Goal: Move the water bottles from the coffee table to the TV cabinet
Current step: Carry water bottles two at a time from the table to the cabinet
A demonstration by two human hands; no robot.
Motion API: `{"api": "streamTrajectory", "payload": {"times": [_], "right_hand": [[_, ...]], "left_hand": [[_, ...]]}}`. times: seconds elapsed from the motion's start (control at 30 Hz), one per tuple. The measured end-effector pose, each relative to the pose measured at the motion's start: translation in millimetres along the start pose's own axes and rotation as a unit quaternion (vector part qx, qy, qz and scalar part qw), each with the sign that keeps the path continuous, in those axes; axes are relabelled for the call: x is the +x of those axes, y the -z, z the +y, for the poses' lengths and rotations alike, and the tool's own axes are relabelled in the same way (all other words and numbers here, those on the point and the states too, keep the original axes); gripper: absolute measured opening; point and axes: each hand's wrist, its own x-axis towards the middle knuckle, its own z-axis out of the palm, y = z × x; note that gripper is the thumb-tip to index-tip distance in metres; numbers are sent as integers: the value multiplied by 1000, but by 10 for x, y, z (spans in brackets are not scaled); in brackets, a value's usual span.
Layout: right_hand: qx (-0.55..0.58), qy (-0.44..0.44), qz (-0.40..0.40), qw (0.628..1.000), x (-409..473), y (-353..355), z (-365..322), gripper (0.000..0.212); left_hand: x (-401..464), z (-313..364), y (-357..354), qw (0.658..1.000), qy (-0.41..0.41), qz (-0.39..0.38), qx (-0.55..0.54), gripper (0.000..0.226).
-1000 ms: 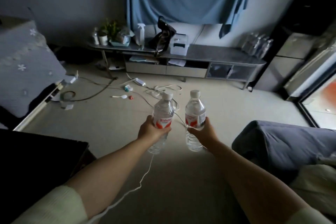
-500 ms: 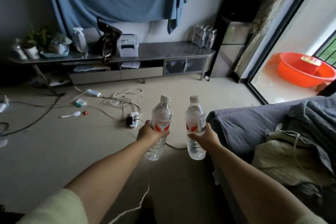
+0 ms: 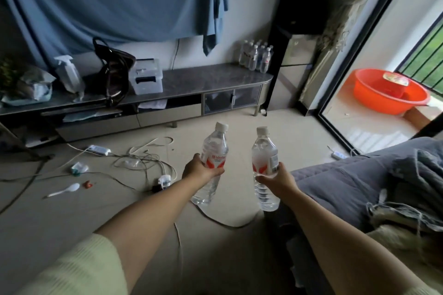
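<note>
My left hand (image 3: pixel 200 171) grips a clear water bottle (image 3: pixel 214 148) with a white cap and red label, tilted slightly right. A second, matching bottle (image 3: pixel 263 151) stands upright in the grip of my right hand (image 3: pixel 278 181). Both are held out in the air over the floor. The long grey TV cabinet (image 3: pixel 203 81) runs along the far wall, well ahead of my hands. Several more water bottles (image 3: pixel 256 56) stand grouped at its right end. The coffee table is out of view.
On the cabinet sit a white storage box (image 3: pixel 146 76), a dark handbag (image 3: pixel 112 67) and a spray bottle (image 3: pixel 68 74). Cables and a power strip (image 3: pixel 158 182) litter the floor ahead. A grey-covered sofa (image 3: pixel 359 179) is at right; an orange basin (image 3: pixel 388 91) lies beyond the glass door.
The view has swung right and closer to the cabinet; its right end with the bottle group and the balcony door have come into view. Both hands still hold their bottles.
</note>
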Motion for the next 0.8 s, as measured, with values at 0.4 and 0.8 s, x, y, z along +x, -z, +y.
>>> {"api": "streamTrajectory", "payload": {"times": [0.4,0.8], "right_hand": [[25,-10,-9,1000,1327,-73,-366,53],[38,-12,-30,999,3584,741,-576,54]], "left_hand": [[1357,499,-87,1000,17,-17,14,70],[3237,1590,-667,999,43,-9,2,66]]}}
